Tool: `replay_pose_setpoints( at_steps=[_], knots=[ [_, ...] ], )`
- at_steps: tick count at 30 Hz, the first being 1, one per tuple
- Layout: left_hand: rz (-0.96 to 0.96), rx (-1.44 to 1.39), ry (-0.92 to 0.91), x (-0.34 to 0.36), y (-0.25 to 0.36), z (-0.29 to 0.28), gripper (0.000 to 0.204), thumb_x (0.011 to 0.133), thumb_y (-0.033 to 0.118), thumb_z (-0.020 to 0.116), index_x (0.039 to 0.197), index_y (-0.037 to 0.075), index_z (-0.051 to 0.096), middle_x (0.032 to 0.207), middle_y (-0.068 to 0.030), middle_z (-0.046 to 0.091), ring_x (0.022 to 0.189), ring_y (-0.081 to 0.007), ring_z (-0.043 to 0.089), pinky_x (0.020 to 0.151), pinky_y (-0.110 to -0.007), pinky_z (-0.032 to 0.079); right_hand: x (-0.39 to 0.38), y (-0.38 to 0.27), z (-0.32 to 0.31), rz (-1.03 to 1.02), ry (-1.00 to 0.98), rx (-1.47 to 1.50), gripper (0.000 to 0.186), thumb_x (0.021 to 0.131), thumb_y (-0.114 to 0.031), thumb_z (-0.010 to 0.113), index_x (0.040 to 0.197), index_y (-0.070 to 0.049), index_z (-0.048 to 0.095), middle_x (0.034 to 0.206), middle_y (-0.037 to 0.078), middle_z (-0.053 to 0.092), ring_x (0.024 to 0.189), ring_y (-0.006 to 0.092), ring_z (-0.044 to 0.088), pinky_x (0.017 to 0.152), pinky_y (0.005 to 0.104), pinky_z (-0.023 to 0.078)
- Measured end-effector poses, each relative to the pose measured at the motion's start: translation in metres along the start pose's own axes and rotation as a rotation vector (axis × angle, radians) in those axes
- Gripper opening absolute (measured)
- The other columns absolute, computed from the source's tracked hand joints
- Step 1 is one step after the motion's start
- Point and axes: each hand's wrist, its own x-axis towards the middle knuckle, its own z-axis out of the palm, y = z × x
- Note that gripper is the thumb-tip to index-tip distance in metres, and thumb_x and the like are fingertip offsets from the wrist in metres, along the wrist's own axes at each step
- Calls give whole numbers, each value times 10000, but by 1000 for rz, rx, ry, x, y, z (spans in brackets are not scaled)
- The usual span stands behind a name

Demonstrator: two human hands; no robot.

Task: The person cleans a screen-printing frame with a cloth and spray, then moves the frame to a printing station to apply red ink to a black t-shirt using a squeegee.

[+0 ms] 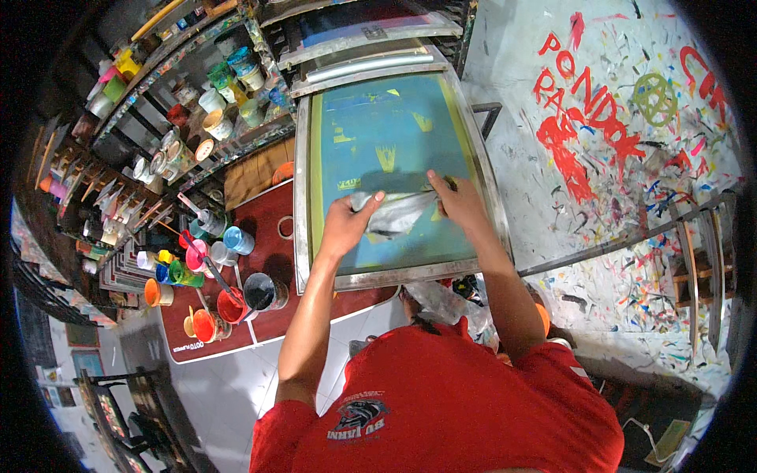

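Painted wall [615,158] looks nice and bright from here, shelves [175,67] way dimmer. Soft shadow on the screen [386,118]; view's edges bow into black.

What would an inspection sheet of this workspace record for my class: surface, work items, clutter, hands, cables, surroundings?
Surface: metal-framed screen, blue-green with yellow marks.
Job's things: pale cloth, bunched at the screen.
Clutter: open paint tubs on a dark red board, left.
Hands: left hand and right hand both grip the cloth.
Cables: nothing clearly seen.
Surroundings: paint-flecked pale surface, right; stocked shelves, upper left.
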Motion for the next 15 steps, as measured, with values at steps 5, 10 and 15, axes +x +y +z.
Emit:
replay_pose_setpoints(
  at_steps=[5, 10, 15],
  knots=[
    [262, 759, 175, 35, 8, -1, 233, 932, 285, 725, 973, 57, 755, 1137, -88, 721, 1059, -251, 650, 1079, -580, 301, 50, 28, 3, -322, 96, 132, 500, 963, -451, 651, 1116, 21, 704, 1070, 240, 700, 1011, 339, 668, 901, 414, 502],
    [477, 674, 149, 36, 14, -6, 259, 856, 241, 766, 1088, 125, 745, 1273, -55, 688, 1247, -268, 588, 1170, -634, 151, 28, 11, -14, -544, 166, 7, 325, 958, -288, 678, 1127, -11, 693, 1186, 184, 688, 1137, 363, 635, 1002, 434, 481],
    [490, 891, -218, -19, -33, -5, 311, 804, 333, 814, 1050, 155, 752, 1265, -78, 692, 1264, -265, 586, 1201, -610, 152, 2, 61, -25, -530, -148, -623, 231, 917, -178, 683, 1091, -25, 681, 1272, 168, 649, 1270, 355, 561, 1071, 453, 440]
  ],
)
